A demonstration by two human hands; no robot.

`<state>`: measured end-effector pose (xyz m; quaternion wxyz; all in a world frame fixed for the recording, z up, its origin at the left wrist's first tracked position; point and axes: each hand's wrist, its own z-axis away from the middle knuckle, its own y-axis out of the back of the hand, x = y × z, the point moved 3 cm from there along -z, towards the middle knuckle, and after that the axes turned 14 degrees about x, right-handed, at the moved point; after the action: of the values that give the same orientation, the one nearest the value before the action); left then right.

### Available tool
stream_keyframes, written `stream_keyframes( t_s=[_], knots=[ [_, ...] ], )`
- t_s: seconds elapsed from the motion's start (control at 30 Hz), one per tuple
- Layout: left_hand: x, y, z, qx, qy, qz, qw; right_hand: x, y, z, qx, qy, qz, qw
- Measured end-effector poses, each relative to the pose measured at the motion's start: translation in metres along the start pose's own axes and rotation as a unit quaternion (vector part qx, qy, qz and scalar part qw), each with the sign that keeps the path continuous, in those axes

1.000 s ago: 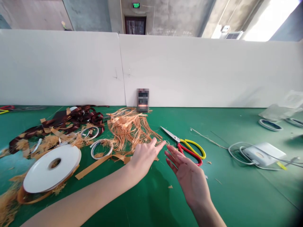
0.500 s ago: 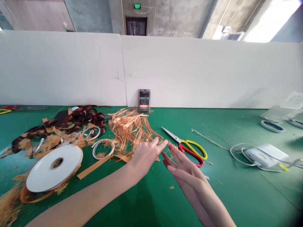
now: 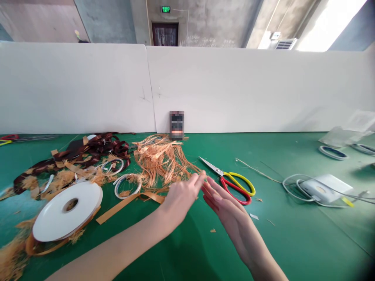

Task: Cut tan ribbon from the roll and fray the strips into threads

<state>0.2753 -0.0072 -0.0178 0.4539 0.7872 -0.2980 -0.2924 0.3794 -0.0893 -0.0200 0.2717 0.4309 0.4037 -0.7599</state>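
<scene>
Both hands (image 3: pixel 181 205) beside frayed orange tape (image 3: pixel 161 164)

Right in front of me, smooth white partition panels (image 3: pixel 222 89) back the green-topped workbench (image 3: pixel 281 156), with grey concrete walls (image 3: pixel 211 23) beyond. A green exit sign (image 3: pixel 165 9) glows above a dark doorway (image 3: pixel 165 34), and bright daylight (image 3: pixel 331 27) floods in at upper right.

Behind the tangle of orange strands (image 3: pixel 164 164), an upright box (image 3: pixel 176 125) is pixelated beyond reading; far left of it, a red-and-yellow-handled tool (image 3: pixel 8 138) runs off the frame; anything between the fingertips (image 3: pixel 202 176) is too small to tell.
</scene>
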Motion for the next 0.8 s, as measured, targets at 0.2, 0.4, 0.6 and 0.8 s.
stream_keyframes(
  t_s=[0.2, 0.4, 0.6, 0.8],
  knots=[
    [-0.033, -0.005, 0.006, -0.065, 0.037, -0.003, 0.997, -0.002, 0.030, -0.004, 0.115, 0.018, 0.033, 0.993],
    [-0.038, 0.003, 0.009, -0.055, 0.084, 0.285, 0.953, -0.012, 0.059, -0.016, 0.336, 0.243, 0.285, 0.864],
    [-0.042, 0.020, 0.000, -0.071, 0.146, 0.491, 0.856, -0.056, 0.041, -0.016, 0.387, 0.376, 0.498, 0.679],
    [-0.064, 0.031, -0.001, -0.096, 0.240, 0.597, 0.760, -0.117, 0.059, -0.034, 0.451, 0.240, 0.639, 0.575]
  ],
)
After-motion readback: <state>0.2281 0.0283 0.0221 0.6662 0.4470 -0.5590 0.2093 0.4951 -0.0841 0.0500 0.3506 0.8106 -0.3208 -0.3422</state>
